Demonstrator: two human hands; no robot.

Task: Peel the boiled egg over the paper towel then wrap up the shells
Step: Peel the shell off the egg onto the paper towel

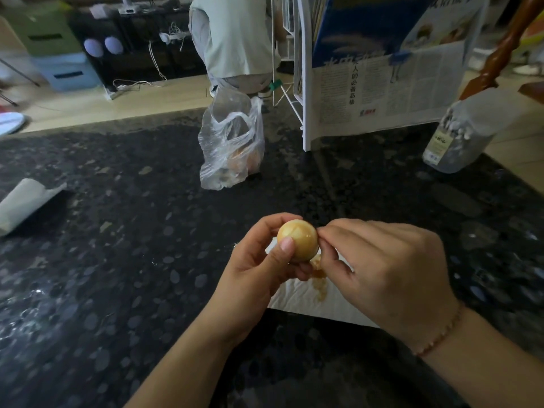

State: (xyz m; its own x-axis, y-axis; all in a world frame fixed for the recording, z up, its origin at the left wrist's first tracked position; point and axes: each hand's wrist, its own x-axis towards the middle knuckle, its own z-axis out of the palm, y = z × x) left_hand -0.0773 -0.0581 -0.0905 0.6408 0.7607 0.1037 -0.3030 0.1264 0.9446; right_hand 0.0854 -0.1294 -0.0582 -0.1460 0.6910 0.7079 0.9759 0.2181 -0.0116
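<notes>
1. The left hand (pixel 259 269) holds a smooth, tan-brown boiled egg (pixel 298 240) up above the dark speckled stone surface (pixel 117 260), its fingers curled behind the egg and the thumb pressed on the front.
2. The right hand (pixel 385 266) meets the egg from the other side, its fingers (pixel 323 235) pinched narrow against the egg's right edge; whether they grip a bit of shell I cannot tell.
3. Directly below both hands lies a white paper towel (pixel 297 301), flat on the surface and marked with brownish stains (pixel 319 282).
4. Farther back on the surface stands a crumpled clear plastic bag (pixel 231 142) with something orange-brown inside.
5. At the left edge lies a pale curled sheet of paper (pixel 23 201).
6. To the right, a white wire rack (pixel 306 83) carries newspapers, and near it a clear container of white pieces (pixel 459 136) leans.
7. Beyond the surface another person in light clothes (pixel 232 39) stands on the wooden floor.
</notes>
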